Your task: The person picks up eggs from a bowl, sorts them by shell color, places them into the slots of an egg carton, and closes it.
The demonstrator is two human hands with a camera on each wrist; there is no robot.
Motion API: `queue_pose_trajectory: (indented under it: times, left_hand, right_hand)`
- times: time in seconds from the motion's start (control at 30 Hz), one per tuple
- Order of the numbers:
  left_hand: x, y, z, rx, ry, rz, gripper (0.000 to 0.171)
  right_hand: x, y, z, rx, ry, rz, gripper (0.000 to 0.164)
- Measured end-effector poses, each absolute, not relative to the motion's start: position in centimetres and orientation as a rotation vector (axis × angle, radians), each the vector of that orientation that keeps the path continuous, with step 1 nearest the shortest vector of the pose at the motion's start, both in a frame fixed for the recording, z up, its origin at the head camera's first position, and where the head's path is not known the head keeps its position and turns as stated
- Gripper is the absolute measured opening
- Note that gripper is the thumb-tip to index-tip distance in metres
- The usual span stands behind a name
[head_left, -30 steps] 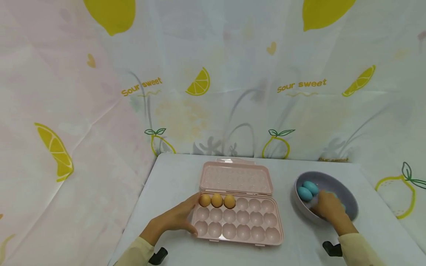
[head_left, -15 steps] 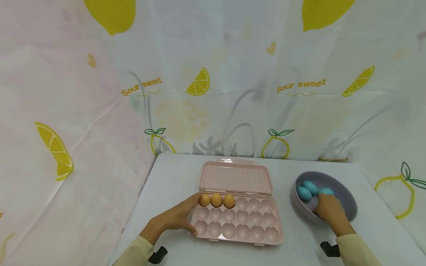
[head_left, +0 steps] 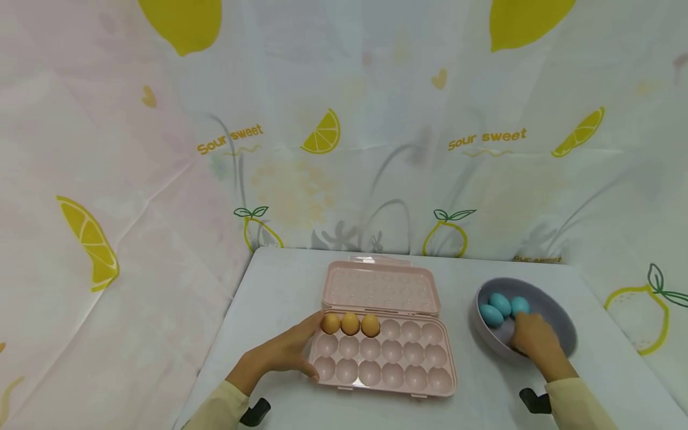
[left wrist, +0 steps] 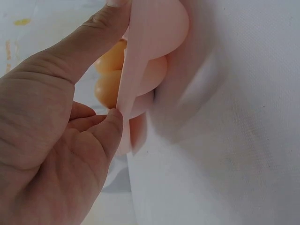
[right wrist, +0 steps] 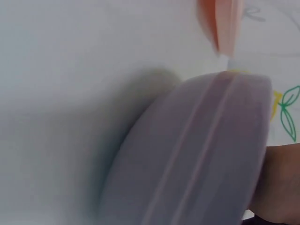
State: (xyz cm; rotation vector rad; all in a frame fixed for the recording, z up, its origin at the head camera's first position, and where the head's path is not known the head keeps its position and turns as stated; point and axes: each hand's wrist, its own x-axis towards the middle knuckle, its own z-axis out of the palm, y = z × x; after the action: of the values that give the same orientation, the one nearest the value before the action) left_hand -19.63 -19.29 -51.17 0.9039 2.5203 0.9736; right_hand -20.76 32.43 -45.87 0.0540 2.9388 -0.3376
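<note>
A pink egg carton [head_left: 381, 385] lies with its lid [head_left: 383, 289] folded back. Three brown eggs [head_left: 350, 323] fill the left half of its far row. My left hand [head_left: 287, 347] grips the carton's left side, the thumb at the near corner and the fingers toward the far one. In the left wrist view, the fingertips press on the carton's rim [left wrist: 126, 89]. My right hand [head_left: 537, 340] reaches down into a grey bowl [head_left: 561, 319], beside three blue eggs [head_left: 500, 304]. Its fingertips are hidden inside, so I cannot tell whether they hold an egg.
A white table [head_left: 290, 280] carries both carton and bowl. Behind it and along the sides hangs a lemon-print cloth [head_left: 371, 179]. The bowl's tall outer wall [right wrist: 197, 150] blocks most of the right wrist view.
Inside the bowl my right hand has shifted slightly, and one blue egg has moved left, now showing beyond the fingers. My left hand and the carton stay in place.
</note>
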Motion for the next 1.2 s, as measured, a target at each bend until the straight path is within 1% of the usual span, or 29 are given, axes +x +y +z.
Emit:
queue_pose_trajectory:
  times: [0.13, 0.23, 0.3, 0.4, 0.43, 0.57, 0.7, 0.77, 0.87, 0.9, 1.0, 1.03, 1.13, 1.2]
  left_hand:
    - [-19.7, -19.3, -51.1, 0.926, 2.521, 0.975, 0.129]
    - [-19.8, -19.3, -51.1, 0.945, 2.524, 0.973, 0.129]
    - [-19.8, -19.3, -51.2, 0.951, 2.526, 0.973, 0.129]
    - [-19.8, -19.4, -51.2, 0.952, 2.531, 0.967, 0.130]
    - [-19.8, -19.4, -51.2, 0.952, 2.531, 0.967, 0.129]
    - [-19.7, -19.3, -51.2, 0.938, 2.522, 0.982, 0.128]
    - [-19.6, -19.2, -51.3, 0.903, 2.515, 0.986, 0.127]
    - [-19.6, -19.2, -51.3, 0.888, 2.519, 0.978, 0.126]
    - [-19.5, -19.2, -51.3, 0.884, 2.523, 0.972, 0.126]
    - [-19.6, -19.2, -51.3, 0.886, 2.524, 0.973, 0.127]
    - [-19.6, -19.2, -51.4, 0.892, 2.527, 0.972, 0.127]
    - [-19.6, -19.2, -51.4, 0.890, 2.529, 0.970, 0.128]
    - [-19.5, -19.2, -51.5, 0.880, 2.536, 0.956, 0.128]
    - [-19.5, -19.2, -51.5, 0.872, 2.538, 0.947, 0.128]
  right_hand:
    - [-21.0, 32.5, -45.1, 0.041, 2.958, -0.331, 0.019]
    - [-21.2, 32.3, -44.6, 0.018, 2.996, -0.363, 0.024]
    - [-21.4, 32.0, -44.2, 0.017, 3.024, -0.401, 0.020]
    - [-21.7, 31.2, -43.8, 0.022, 3.077, -0.432, 0.011]
    - [-21.8, 30.9, -43.7, 0.023, 3.101, -0.433, 0.011]
    - [-21.9, 29.4, -43.2, 0.009, 3.184, -0.448, 0.022]
    - [-22.0, 28.0, -42.8, -0.097, 3.303, -0.469, 0.036]
    - [-22.0, 27.4, -42.5, -0.188, 3.372, -0.470, 0.041]
    - [-22.1, 26.6, -42.1, -0.313, 3.454, -0.476, 0.042]
    - [-22.1, 26.4, -42.0, -0.350, 3.483, -0.481, 0.039]
    - [-22.4, 25.6, -41.9, -0.439, 3.571, -0.503, 0.019]
    - [-22.4, 25.3, -42.0, -0.469, 3.601, -0.509, 0.016]
    - [-22.8, 24.7, -42.4, -0.577, 3.698, -0.538, 0.032]
    - [-23.1, 24.2, -42.7, -0.688, 3.748, -0.582, 0.038]
